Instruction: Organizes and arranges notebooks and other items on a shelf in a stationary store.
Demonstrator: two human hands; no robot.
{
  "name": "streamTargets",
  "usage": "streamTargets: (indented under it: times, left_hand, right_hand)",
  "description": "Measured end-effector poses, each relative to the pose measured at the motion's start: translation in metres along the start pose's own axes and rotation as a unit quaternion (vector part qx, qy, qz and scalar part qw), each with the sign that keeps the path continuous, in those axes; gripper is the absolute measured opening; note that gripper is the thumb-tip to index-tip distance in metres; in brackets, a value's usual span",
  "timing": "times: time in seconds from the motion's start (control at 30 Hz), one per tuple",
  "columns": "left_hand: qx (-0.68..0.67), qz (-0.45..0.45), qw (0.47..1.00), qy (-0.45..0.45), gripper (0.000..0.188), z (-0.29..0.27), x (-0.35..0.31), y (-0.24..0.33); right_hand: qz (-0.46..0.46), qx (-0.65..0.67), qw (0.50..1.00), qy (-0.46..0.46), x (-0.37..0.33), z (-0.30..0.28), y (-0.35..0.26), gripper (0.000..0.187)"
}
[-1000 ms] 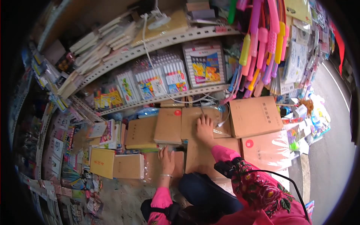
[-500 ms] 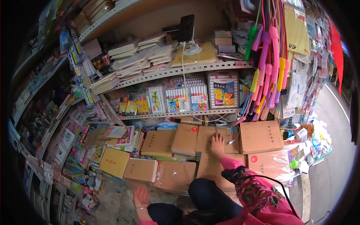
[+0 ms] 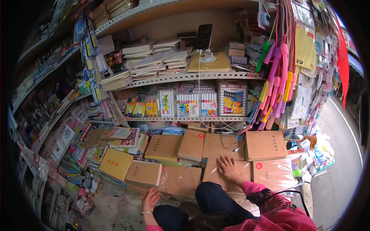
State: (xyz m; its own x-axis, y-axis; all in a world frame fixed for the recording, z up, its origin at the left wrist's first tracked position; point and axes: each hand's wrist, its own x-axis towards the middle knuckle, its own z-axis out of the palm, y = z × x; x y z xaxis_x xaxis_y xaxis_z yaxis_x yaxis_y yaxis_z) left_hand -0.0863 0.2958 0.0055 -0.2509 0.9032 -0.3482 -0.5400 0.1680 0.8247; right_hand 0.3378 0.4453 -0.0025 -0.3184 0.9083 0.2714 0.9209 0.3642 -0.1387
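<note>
My right hand (image 3: 230,169) lies with its fingers spread on a plastic-wrapped stack of brown-covered notebooks (image 3: 219,180) in the front row. Low at the front edge, my left hand (image 3: 150,198) holds nothing, its fingers loosely stretched beside the wrapped notebook pack (image 3: 181,179). Just beyond that hand sit a thick brown notebook stack (image 3: 143,173) and a yellow-covered notebook (image 3: 116,163). Behind my right hand, a white cable (image 3: 237,148) trails over another brown notebook pack (image 3: 219,145). To its right rests a taller brown notebook stack (image 3: 266,144).
Boxed marker sets (image 3: 187,104) fill the perforated metal shelf (image 3: 185,119) above. A phone on a stand (image 3: 204,37) is on the upper shelf (image 3: 181,81). Colourful skipping ropes (image 3: 276,77) hang at the right. Racks of stationery (image 3: 46,65) line the left; a road (image 3: 341,142) runs at far right.
My right hand has come nearer, from the back notebook pack onto the front one. My left hand has shifted slightly right, close to the notebooks' front edge. The view has tilted a little.
</note>
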Motion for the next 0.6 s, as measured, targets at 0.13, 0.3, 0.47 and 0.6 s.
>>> streamTargets:
  times: [0.13,0.3,0.47,0.6]
  left_hand:
    - [0.006,0.003,1.0,-0.008,0.041,0.004,0.002,-0.001]
    - [0.03,-0.008,0.999,-0.012,0.039,0.007,0.001,0.001]
    - [0.124,0.014,0.992,-0.006,0.036,0.01,-0.005,0.0]
    - [0.319,-0.003,0.944,-0.084,0.034,0.005,-0.03,-0.003]
  right_hand:
    - [0.009,0.001,1.0,-0.014,0.001,-0.002,0.0,0.05]
    - [-0.009,-0.001,1.0,0.021,-0.001,-0.001,0.0,0.049]
    - [-0.007,0.005,0.999,0.031,0.0,-0.002,0.001,0.049]
    - [-0.014,0.014,0.999,0.048,-0.001,-0.006,0.0,0.047]
